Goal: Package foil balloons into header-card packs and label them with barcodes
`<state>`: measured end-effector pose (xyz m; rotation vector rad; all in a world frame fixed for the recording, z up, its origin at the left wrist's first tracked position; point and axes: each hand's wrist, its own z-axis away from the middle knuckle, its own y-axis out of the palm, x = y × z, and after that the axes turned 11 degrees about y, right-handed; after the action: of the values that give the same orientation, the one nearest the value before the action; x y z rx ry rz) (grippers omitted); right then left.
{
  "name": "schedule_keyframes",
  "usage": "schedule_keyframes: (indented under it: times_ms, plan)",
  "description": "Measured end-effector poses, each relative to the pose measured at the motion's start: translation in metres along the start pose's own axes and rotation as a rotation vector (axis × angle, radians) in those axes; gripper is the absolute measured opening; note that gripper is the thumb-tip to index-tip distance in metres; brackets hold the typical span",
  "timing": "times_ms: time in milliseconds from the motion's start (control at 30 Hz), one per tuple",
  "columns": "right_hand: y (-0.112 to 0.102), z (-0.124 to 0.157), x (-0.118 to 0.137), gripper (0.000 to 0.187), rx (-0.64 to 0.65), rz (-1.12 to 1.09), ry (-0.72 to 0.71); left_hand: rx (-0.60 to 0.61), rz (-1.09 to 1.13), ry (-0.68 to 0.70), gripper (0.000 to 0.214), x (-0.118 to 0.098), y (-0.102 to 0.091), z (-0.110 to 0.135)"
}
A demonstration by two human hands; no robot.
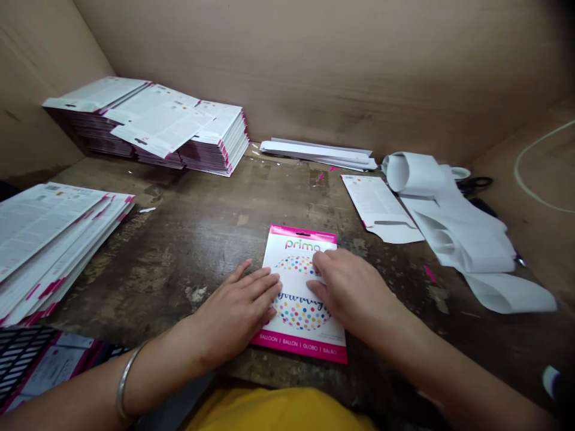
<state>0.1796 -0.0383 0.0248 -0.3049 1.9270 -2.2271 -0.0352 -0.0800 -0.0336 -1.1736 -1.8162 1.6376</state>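
Observation:
A flat balloon packet (302,341) lies face up on the table before me. It is white with pink bands, coloured dots and the word "prima". A plain white band (296,282) crosses the middle of its dotted picture; whether it is a separate strip or part of the print I cannot tell. My left hand (245,302) rests open on the packet's left side, fingers stretched out. Over the right side, my right hand (353,290) has its fingers curled, thumb and forefinger near the band's end. What they hold, if anything, is hidden.
Stacks of white-and-pink packets stand at the back left (162,123) and near left (49,239). A single packet (377,203) lies to the right, beside a loosely curled white paper strip (462,221). Folded white paper (318,154) lies along the back wall, with scissors (478,182) at far right.

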Motion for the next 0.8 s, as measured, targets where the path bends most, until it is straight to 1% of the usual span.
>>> schedule_keyframes:
  times_ms: [67,100,167,233,300,333,367,433,500,533,567,600,633,733,767,800]
  plan:
    - [0.006,0.020,0.004,0.030,-0.212,0.088,-0.108,-0.003,-0.001,0.008,0.035,0.001,0.001,0.001]
    - [0.012,0.031,0.006,0.036,-0.272,0.105,-0.170,-0.008,-0.003,0.010,0.034,0.001,0.002,0.001]
    - [0.030,0.048,0.008,0.039,-0.295,0.109,-0.237,-0.021,-0.001,0.016,0.034,0.002,0.002,0.001]
    - [0.048,0.060,0.009,0.039,-0.277,0.091,-0.216,-0.031,0.026,0.022,0.034,0.003,0.000,0.000]
    - [0.060,0.064,0.010,0.040,-0.261,0.051,-0.179,-0.030,0.114,0.001,0.033,0.006,-0.004,-0.002]
    - [0.062,0.065,0.010,0.040,-0.257,0.032,-0.169,-0.046,0.179,-0.046,0.032,0.007,-0.007,-0.004]
    - [0.063,0.065,0.010,0.040,-0.257,0.015,-0.165,-0.079,0.262,-0.129,0.031,0.008,-0.009,-0.006]
    - [0.062,0.065,0.010,0.039,-0.262,-0.008,-0.156,-0.194,0.512,-0.396,0.036,0.011,-0.015,-0.011]
    - [0.061,0.064,0.010,0.039,-0.274,-0.028,-0.151,-0.318,0.840,-0.695,0.047,0.013,-0.020,-0.019]
    - [0.061,0.064,0.010,0.039,-0.280,-0.039,-0.151,-0.350,0.999,-0.812,0.052,0.015,-0.023,-0.023]
    - [0.061,0.064,0.009,0.039,-0.287,-0.050,-0.151,-0.364,1.124,-0.898,0.057,0.016,-0.026,-0.027]
    - [0.062,0.064,0.009,0.039,-0.297,-0.061,-0.150,-0.363,1.202,-0.953,0.059,0.017,-0.029,-0.032]
    - [0.063,0.064,0.009,0.038,-0.311,-0.074,-0.148,-0.342,1.239,-0.979,0.060,0.018,-0.032,-0.037]
    - [0.067,0.065,0.009,0.038,-0.341,-0.111,-0.142,-0.169,1.292,-0.964,0.050,0.016,-0.035,-0.051]
    - [0.067,0.066,0.010,0.038,-0.337,-0.126,-0.138,-0.132,1.314,-0.952,0.046,0.013,-0.034,-0.055]
    - [0.067,0.067,0.010,0.038,-0.328,-0.148,-0.136,-0.128,1.341,-0.948,0.044,0.010,-0.033,-0.059]
